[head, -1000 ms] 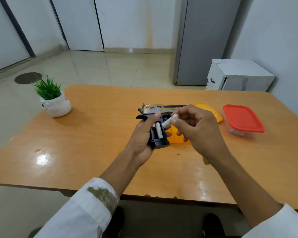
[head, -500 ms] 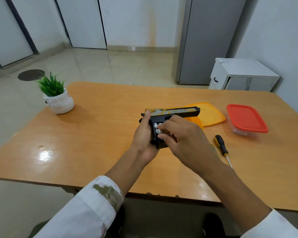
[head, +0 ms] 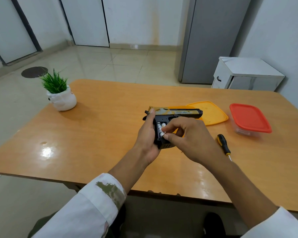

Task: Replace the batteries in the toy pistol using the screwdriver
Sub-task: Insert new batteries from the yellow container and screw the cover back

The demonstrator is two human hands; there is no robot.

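step: seating cells. Judged past midway: bay open, no cover on it.
toy pistol (head: 176, 113): held off the tabletop over its middle, barrel toward the right edge, grip bay facing up.
left hand (head: 147, 134): fingers wrapped round the grip, thumb up on the slide's rear.
batteries (head: 159, 127): two white cells side by side in the bay.
right hand (head: 191, 140): thumb and forefinger curled, pinching the lower end of the cell nearer it.
next: probably press that end flat against its contact, then refit cover and screw. Neither is visible, so find them first.
screwdriver (head: 223, 145): idle on the tabletop, right of the hands, tip toward the near edge.
tabletop (head: 100, 134): glossy orange-brown wood. Orange lid (head: 211, 112) behind the pistol, red-lidded tub (head: 249, 119) by the right edge, potted plant (head: 60, 94) near the far-left corner.
room: tiled floor, white doors, grey cabinet (head: 212, 40), low white unit (head: 244, 74) past the far edge.
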